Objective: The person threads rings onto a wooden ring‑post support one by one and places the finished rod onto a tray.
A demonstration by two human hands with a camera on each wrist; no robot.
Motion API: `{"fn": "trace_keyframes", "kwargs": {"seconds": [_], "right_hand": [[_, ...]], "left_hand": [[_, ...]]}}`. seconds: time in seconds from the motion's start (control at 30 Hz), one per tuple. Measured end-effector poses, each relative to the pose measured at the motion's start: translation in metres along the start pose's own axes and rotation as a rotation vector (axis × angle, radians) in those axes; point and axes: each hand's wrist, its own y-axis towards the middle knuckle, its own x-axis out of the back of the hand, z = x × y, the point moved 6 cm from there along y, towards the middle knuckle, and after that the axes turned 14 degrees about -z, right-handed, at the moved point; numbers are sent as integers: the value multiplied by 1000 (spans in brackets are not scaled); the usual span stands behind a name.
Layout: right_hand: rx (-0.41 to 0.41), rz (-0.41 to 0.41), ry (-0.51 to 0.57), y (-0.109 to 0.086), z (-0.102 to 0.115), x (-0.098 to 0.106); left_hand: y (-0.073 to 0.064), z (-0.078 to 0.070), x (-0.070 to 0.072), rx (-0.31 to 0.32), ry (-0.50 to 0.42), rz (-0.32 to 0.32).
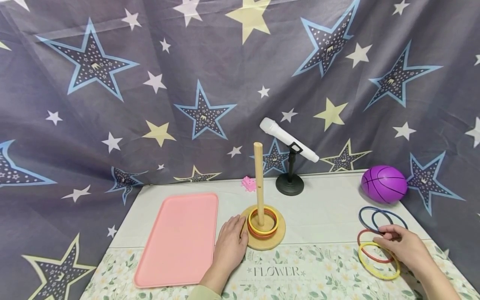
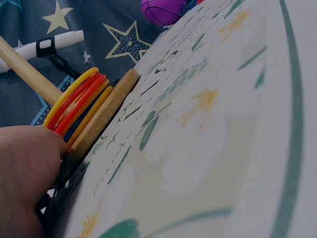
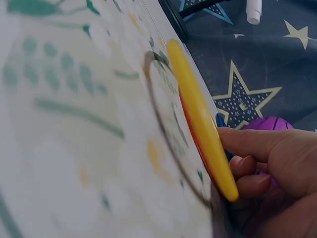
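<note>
A wooden ring-toss post (image 1: 258, 183) stands upright on a round base (image 1: 277, 239). Several rings lie stacked around its foot, a yellow ring (image 1: 276, 223) uppermost; red and blue ones show beneath in the left wrist view. My left hand (image 1: 229, 245) rests against the base's left edge, fingers fairly straight. Over at the right, my right hand (image 1: 406, 246) pinches a loose yellow ring (image 1: 378, 276) by its upper edge. In the right wrist view that yellow ring (image 3: 203, 124) is tilted, with a shadow beside it. A red ring (image 1: 358, 239) and two blue rings (image 1: 361, 223) lie behind it.
Left of the post lies a pink tray (image 1: 180, 237). Behind are a small pink object (image 1: 248, 183) and a white microphone (image 1: 288, 139) on a black stand (image 1: 290, 184). A purple ball (image 1: 384, 184) sits at the back right, before a star-patterned curtain (image 1: 225, 62).
</note>
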Motion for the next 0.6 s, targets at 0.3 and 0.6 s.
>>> {"fn": "trace_keyframes", "kwargs": {"seconds": [0.3,0.6], "right_hand": [[4,63,82,-3,18,-18],[18,161,107,-7,26,-27]], "left_hand": [[1,-2,1,-4,-12,-6],[1,-1,1,2,-7,1]]}}
